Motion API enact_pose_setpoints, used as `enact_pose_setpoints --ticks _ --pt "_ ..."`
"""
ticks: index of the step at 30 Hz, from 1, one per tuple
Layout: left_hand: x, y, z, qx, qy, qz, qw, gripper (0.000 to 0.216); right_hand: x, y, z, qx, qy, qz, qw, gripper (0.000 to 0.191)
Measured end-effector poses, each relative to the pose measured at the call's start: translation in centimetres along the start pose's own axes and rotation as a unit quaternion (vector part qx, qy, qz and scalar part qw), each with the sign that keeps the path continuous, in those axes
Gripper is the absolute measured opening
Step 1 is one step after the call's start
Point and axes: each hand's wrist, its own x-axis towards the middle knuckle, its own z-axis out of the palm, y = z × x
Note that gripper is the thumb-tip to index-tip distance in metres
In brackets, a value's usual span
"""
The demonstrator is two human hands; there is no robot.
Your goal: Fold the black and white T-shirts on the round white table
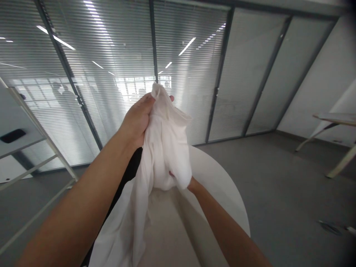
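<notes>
A white cloth garment (164,137) hangs in front of me in loose folds, with a collar-like band along its upper right edge. My left hand (140,115) is closed on its top, the thumb side facing me and a fingertip showing beyond the far side. Lower down, my right hand (191,183) reaches into or behind the cloth. Only its wrist side and what looks like one fingertip show, so its grip is hidden. The garment's lower part falls toward me over a round white table (230,185).
Glass partitions with blinds (189,74) stand beyond the table. At left is a white-framed stand with a board (19,126) carrying a dark oval object (12,135). Another table (336,118) stands at right. A small dark item (329,227) lies on the grey floor.
</notes>
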Motion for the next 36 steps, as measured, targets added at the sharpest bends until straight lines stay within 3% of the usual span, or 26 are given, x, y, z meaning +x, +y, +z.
enact_pose_setpoints --ticks 3,8,11,13,16,20,22,25,28,32,36 --pt "0.6 0.1 -1.8 0.016 0.064 0.0 0.998 0.022 -1.1 -2.1 -4.0 0.03 -0.003 0.037 0.999 0.033" --pt "0.1 -1.7 -7.4 0.09 0.203 -0.004 0.975 0.015 -3.4 -7.6 -12.4 -0.009 0.159 -0.009 0.987 0.034" --pt "-1.9 -3.5 -10.0 0.154 0.219 -0.108 0.958 0.017 -5.5 -11.7 -15.6 -0.083 0.162 -0.032 0.983 0.036" --pt "-3.9 -4.5 -10.9 0.178 0.149 -0.229 0.945 0.022 -7.1 -14.2 -16.6 -0.162 0.117 -0.063 0.978 0.036" --pt "-6.9 -5.3 -11.4 0.136 0.002 -0.348 0.928 0.031 -8.9 -16.8 -16.7 -0.271 0.03 -0.076 0.959 0.038" --pt "-8.9 -5.2 -11.3 0.061 -0.101 -0.343 0.932 0.034 -9.8 -18.0 -15.7 -0.314 -0.086 -0.044 0.945 0.042" --pt "-9.0 -4.9 -11.1 0.058 -0.122 -0.329 0.935 0.035 -9.3 -17.7 -15.0 -0.309 -0.069 -0.033 0.948 0.043" --pt "-8.7 -4.9 -11.1 0.096 -0.156 -0.305 0.935 0.041 -7.7 -16.4 -14.2 -0.292 0.033 -0.024 0.956 0.044" --pt "-8.8 -5.6 -11.8 0.144 -0.205 -0.29 0.923 0.031 -6.1 -15.0 -13.6 -0.291 0.114 -0.024 0.95 0.044" --pt "-9.3 -7.1 -13.1 0.279 -0.206 -0.243 0.906 0.032 -4.7 -13.7 -13.2 -0.319 0.129 -0.027 0.939 0.042" --pt "-9.3 -8.6 -14.8 0.46 -0.065 -0.169 0.869 0.041 -4.2 -12.4 -13.5 -0.364 0.085 -0.041 0.926 0.037"
